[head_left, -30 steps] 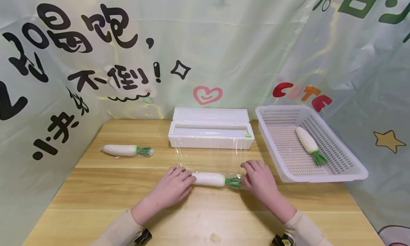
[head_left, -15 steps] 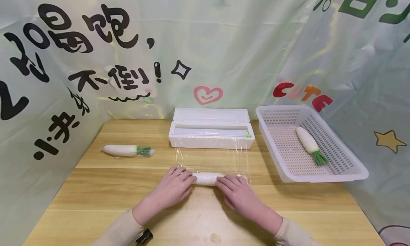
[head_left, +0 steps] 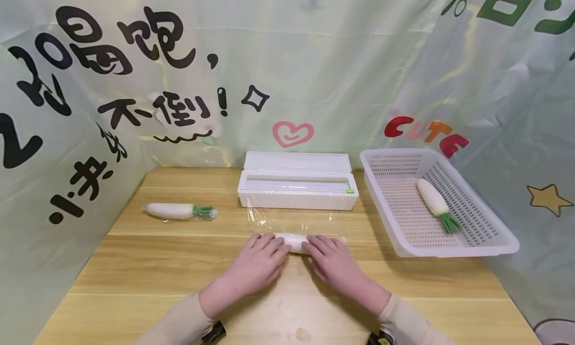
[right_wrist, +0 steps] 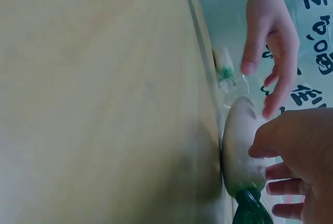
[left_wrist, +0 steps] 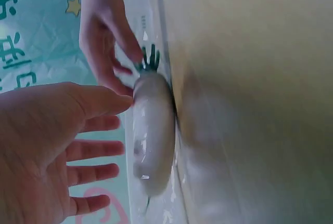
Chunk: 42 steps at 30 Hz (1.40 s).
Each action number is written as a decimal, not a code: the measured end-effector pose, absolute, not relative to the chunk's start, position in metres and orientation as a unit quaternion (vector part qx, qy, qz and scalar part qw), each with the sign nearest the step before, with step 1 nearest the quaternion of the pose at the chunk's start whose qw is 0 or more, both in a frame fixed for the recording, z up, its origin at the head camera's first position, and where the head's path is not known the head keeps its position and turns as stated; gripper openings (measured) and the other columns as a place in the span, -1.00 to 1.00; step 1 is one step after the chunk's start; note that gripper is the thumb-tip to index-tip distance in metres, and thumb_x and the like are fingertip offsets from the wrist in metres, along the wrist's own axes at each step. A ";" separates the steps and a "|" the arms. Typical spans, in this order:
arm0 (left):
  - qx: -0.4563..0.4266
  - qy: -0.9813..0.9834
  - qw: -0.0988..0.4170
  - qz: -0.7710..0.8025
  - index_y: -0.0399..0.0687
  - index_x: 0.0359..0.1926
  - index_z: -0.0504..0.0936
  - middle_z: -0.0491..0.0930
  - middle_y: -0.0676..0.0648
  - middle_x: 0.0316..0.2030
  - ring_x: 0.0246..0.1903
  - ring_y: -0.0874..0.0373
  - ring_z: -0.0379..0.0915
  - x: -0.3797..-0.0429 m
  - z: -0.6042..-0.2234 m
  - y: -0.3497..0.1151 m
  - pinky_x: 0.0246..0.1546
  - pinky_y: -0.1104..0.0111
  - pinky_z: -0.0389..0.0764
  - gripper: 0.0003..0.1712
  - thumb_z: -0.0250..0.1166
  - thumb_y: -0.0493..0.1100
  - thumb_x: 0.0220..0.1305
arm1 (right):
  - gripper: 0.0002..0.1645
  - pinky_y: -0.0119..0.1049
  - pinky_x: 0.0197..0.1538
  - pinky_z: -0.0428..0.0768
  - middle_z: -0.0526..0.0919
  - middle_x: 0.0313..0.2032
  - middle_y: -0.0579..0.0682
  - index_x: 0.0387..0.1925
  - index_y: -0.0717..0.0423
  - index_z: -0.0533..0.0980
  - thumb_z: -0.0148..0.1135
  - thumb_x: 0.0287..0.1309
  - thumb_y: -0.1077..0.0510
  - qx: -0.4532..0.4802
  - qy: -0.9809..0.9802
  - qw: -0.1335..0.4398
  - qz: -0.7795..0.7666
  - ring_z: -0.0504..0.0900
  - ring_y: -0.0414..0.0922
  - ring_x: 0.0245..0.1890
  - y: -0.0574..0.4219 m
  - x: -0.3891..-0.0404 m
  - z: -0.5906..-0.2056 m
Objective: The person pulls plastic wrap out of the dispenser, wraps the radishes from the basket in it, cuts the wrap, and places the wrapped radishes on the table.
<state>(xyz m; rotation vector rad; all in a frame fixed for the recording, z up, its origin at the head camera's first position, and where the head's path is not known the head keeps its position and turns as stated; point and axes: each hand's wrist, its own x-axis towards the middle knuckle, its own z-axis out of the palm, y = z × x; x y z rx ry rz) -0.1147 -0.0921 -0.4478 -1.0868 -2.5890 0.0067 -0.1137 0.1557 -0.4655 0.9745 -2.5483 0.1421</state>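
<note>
A white radish (head_left: 293,242) with green leaf stalks lies on clear cling film (head_left: 287,219) that stretches from a white film dispenser box (head_left: 298,199). My left hand (head_left: 256,262) rests on its left part, fingers extended; in the left wrist view the thumb touches the radish (left_wrist: 153,135). Over the leafy right part lies my right hand (head_left: 337,265), hiding the stalks in the head view. The right wrist view shows film around the radish (right_wrist: 240,151) and the right thumb against it. Neither hand curls round the radish.
On the left of the wooden table (head_left: 179,270) lies a film-wrapped radish (head_left: 179,211). A white perforated basket (head_left: 391,225) on the right contains another radish (head_left: 433,197). The dispenser's lid (head_left: 297,162) stands raised; a printed curtain (head_left: 341,85) closes off the back.
My right hand has moved left from beside the stalks onto the radish. Both hands and the radish have then shifted away from me, nearer the dispenser, and the film stretch between has shortened.
</note>
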 end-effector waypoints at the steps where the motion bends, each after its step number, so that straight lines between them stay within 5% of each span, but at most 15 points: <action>1: -0.383 -0.909 0.163 0.007 0.08 0.24 0.50 0.56 -0.02 0.15 0.17 -0.01 0.44 -0.115 -0.448 -0.090 0.21 0.00 0.47 -0.44 0.29 0.07 0.23 | -0.42 0.03 0.18 0.53 0.59 0.17 0.10 0.17 0.06 0.51 0.36 0.08 0.08 0.346 -0.917 0.195 0.050 0.57 0.09 0.16 0.156 -0.115 -0.465; 17: -0.328 -0.932 0.153 0.019 -0.03 0.27 0.47 0.54 -0.14 0.14 0.12 -0.05 0.46 -0.145 -0.457 -0.069 0.16 0.07 0.49 -0.44 0.23 0.04 0.29 | -0.41 0.05 0.21 0.51 0.61 0.15 0.08 0.14 0.13 0.54 0.37 0.05 0.03 0.354 -0.910 0.215 0.004 0.52 0.09 0.22 0.151 -0.121 -0.461; 27: -0.303 -0.951 0.062 0.011 0.00 0.41 0.29 0.32 -0.16 0.39 0.39 -0.13 0.20 -0.154 -0.447 -0.056 0.40 -0.09 0.21 -0.27 0.22 0.12 0.29 | -0.36 0.14 0.28 0.43 0.51 0.25 0.15 0.23 0.17 0.46 0.32 0.10 0.08 0.321 -0.932 0.168 0.023 0.44 0.15 0.29 0.153 -0.148 -0.466; 42: -0.279 -0.960 0.020 0.005 -0.06 0.44 0.23 0.24 -0.19 0.43 0.41 -0.14 0.18 -0.182 -0.448 -0.046 0.42 -0.12 0.15 -0.15 0.31 0.11 0.21 | -0.32 0.16 0.37 0.32 0.45 0.29 0.18 0.27 0.16 0.40 0.33 0.10 0.12 0.298 -0.944 0.136 0.041 0.34 0.18 0.36 0.151 -0.185 -0.461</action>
